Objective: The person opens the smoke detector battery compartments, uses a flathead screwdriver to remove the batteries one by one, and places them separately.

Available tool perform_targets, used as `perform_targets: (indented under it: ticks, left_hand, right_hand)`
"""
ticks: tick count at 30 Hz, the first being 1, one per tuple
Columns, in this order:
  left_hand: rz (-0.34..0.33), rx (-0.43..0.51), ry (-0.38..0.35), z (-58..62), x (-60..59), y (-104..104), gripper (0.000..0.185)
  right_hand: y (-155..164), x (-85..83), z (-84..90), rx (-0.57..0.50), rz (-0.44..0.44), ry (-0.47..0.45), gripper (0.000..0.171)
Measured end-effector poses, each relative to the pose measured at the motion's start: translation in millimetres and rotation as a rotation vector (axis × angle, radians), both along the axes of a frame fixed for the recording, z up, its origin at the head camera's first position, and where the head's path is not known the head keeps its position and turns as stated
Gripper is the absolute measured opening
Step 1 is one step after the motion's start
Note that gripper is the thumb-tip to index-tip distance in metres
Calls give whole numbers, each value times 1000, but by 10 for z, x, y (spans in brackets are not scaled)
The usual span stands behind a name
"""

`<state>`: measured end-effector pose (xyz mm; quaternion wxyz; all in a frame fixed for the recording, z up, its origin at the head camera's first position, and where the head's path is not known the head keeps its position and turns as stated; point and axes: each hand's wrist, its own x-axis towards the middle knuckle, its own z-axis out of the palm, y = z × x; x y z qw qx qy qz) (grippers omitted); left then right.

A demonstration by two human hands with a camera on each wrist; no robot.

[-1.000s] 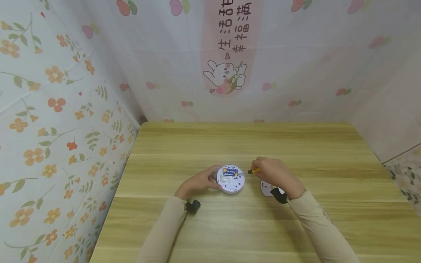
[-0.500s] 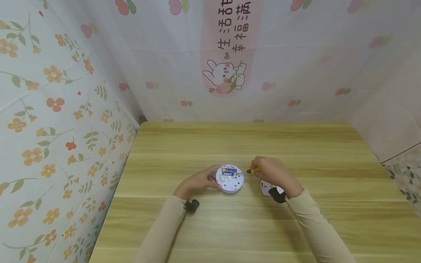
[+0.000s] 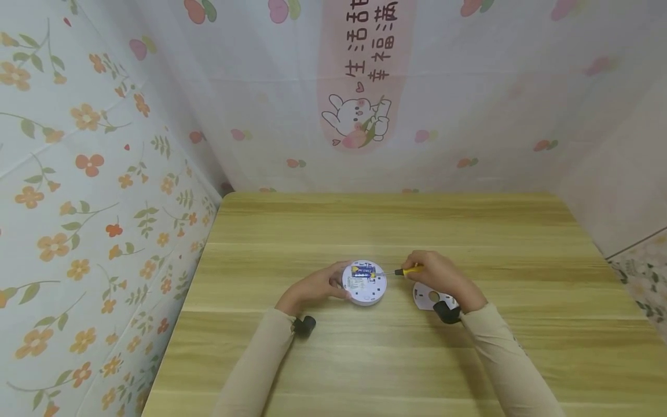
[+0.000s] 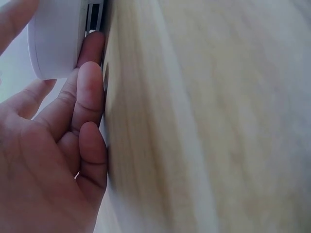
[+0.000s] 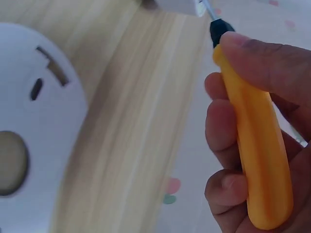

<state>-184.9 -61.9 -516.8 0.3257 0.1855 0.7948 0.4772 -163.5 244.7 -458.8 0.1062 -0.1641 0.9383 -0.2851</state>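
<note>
A round white device (image 3: 365, 282) with a blue and yellow battery (image 3: 363, 270) in its back lies on the wooden table (image 3: 396, 226). My left hand (image 3: 318, 285) grips its left rim; in the left wrist view the fingers (image 4: 87, 92) curl against the device (image 4: 56, 39). My right hand (image 3: 438, 275) grips a yellow-handled screwdriver (image 3: 409, 270), whose metal tip reaches the device's upper right edge. In the right wrist view the screwdriver (image 5: 252, 145) lies in my curled fingers. A flat white cover plate (image 3: 427, 296) lies under my right wrist, seen also as the plate (image 5: 34, 126).
Flowered cloth walls (image 3: 94, 174) close in the table on the left, back and right. Black wrist cameras sit on both sleeves, the left (image 3: 304, 325) and the right (image 3: 447, 313). Bare wood stretches behind the device and towards me.
My right hand has drawn slightly to the right, showing more of the screwdriver's yellow handle and the white cover plate. My left hand and the device have stayed put.
</note>
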Motion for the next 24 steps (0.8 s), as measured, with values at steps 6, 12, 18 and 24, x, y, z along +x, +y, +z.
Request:
perform_targets:
  ticks: [6,12,18,24]
  left_hand:
    - [4,-12,2,-1,-1,8,84]
    - [-5,-14,19,3,-1,6,84]
    - [21,-11,-13,22,18,10,82]
    - [36,-23,-20,29,30,20,83]
  right_hand:
    - [54,-18,-93,-101,-19,-42,9]
    - [96,-22,-189,-159,-16,-56,9]
    - [124,-28,-245,-193,-27,-89,8]
    - [123,-21,-250,-214,-48,-115,9]
